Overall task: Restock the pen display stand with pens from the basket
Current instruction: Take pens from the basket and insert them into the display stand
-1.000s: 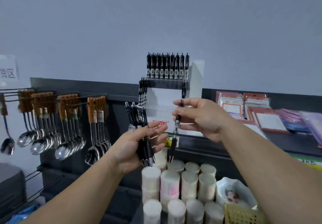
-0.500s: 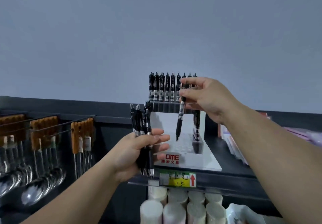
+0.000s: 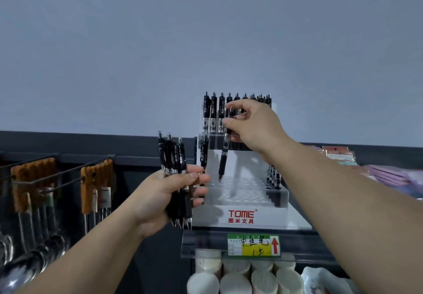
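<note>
Right hand [image 3: 254, 126] is pinching one black click pen [image 3: 222, 161] between thumb and forefinger up near its clip end. The other fingers are curled loosely behind it. The pen's long axis is almost vertical, clicker up and tip down, with the top leaning slightly right. The tip hangs just above the holed white tiers of the stepped white plastic display stand [image 3: 240, 193], towards its left side, not seated in a hole.

Left hand [image 3: 164, 195] is wrapped around a bunch of matching black pens [image 3: 174, 156], thumb across the front. All of them are upright with clickers up and tips poking out below the palm, just off the stand's front-left corner.

The stand sits at the front edge of the dark shelf. A full row of black pens [image 3: 213, 115] stands along its back edge, a short column [image 3: 273, 176] runs down the right edge, and a single one is at the left. The middle holes are open, so there's room.

The stand's front reads "TOME" in red with Chinese characters under it. A green-and-yellow price tag [image 3: 253, 244] on the shelf lip has handwritten characters, what looks like "1.5", and a red up arrow.
</note>
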